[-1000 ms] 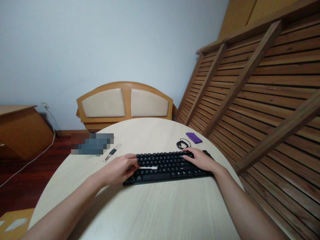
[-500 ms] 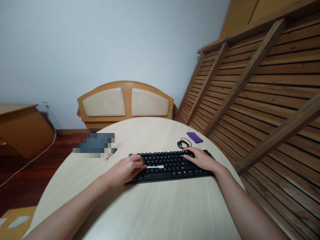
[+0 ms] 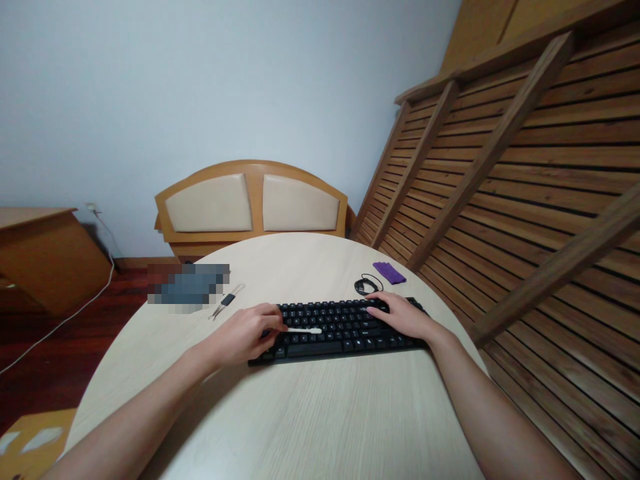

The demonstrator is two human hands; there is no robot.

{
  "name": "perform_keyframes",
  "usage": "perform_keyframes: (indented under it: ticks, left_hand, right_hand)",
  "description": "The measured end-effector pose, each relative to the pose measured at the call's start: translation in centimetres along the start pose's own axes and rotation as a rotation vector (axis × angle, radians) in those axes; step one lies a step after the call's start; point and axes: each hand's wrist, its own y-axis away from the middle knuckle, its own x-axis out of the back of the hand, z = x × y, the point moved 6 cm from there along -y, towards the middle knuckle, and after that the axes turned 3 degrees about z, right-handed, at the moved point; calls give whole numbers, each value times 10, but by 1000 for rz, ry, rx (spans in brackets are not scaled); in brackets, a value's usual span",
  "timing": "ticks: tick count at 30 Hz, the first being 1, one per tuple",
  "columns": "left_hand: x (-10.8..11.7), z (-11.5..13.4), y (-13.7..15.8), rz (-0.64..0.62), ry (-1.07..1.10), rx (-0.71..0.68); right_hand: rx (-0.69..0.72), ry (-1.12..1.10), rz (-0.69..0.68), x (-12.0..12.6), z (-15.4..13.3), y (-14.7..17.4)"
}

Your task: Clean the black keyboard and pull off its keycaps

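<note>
A black keyboard (image 3: 325, 348) lies on the round table. My left hand (image 3: 257, 330) is over its left end, fingers curled around a white toothbrush (image 3: 304, 330). The brush's pale head extends to the right over the middle keys; the rest of its handle is hidden in my fist. My right hand (image 3: 400, 315) rests on the keyboard's right part, palm down, fingers stretched over the keys and its back edge.
A coiled black cable (image 3: 367, 285) and a folded purple cloth (image 3: 389, 273) lie behind the keyboard. At the left are a thin wire tool with a dark middle (image 3: 228, 300) and a pixelated bluish item (image 3: 193, 287). A slatted wooden frame (image 3: 500, 180) leans on the right.
My left hand has shifted slightly left with the toothbrush, whose head now sits a little further left over the keys. My right hand stays in place.
</note>
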Motion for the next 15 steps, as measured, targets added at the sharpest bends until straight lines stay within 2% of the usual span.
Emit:
perform_keyframes:
  ticks: [6, 15]
  left_hand:
    - [-13, 5, 0, 3, 21, -21]
    - [-31, 24, -6, 80, -132, -9]
  right_hand:
    - [4, -4, -1, 0, 0, 0]
    - [4, 17, -8, 0, -2, 0]
